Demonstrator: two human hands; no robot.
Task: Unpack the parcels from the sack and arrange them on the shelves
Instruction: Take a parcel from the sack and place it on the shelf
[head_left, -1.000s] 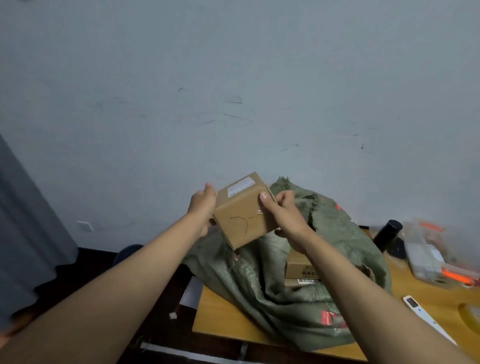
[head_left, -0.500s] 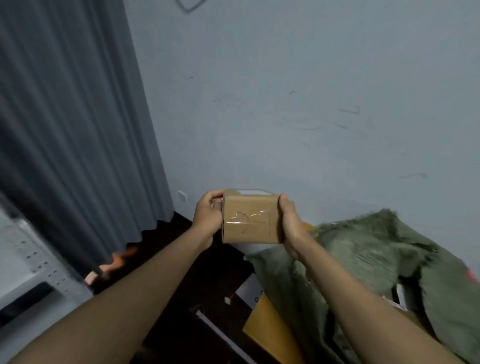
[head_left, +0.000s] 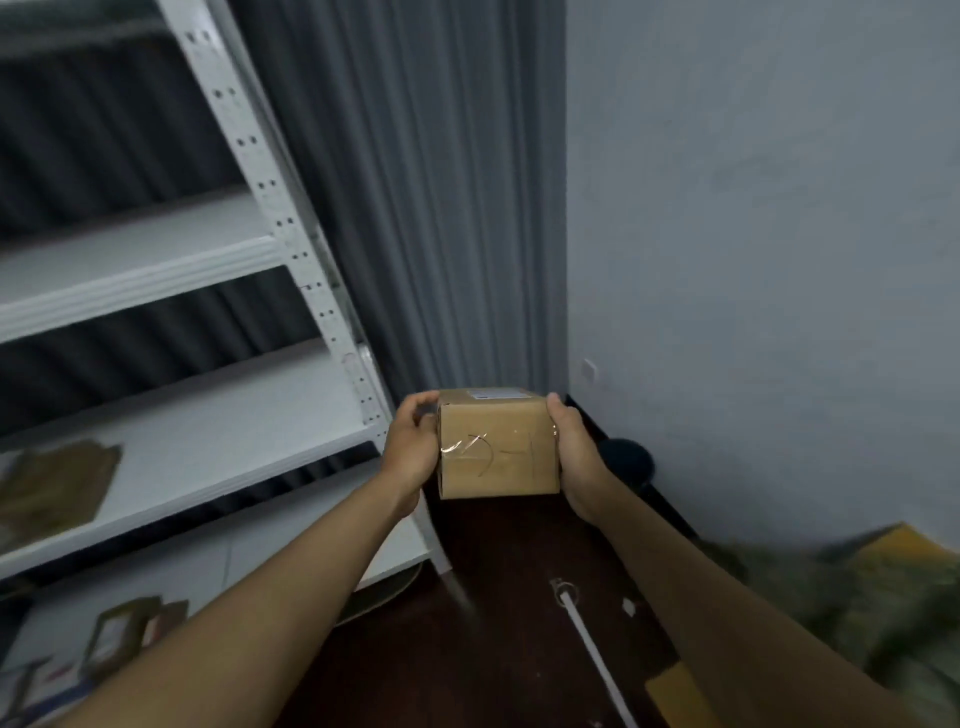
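Box held in both hands, right of the shelf unit.

I see the left hand and right hand curled around opposite sides of the cardboard box, in the air above the dark floor. The white shelves stand left, flat brown parcels on them. The green sack lies near right, blurred; a grey curtain hangs behind.

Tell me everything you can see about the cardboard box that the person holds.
The cardboard box is small, brown and closed, sealed with clear shiny tape across the front, where thin pen strokes are drawn. A white label lies on its top face. It is held roughly level in the air, beside the white shelves. The left hand grips its left side and the right hand its right side. Nothing else touches it.
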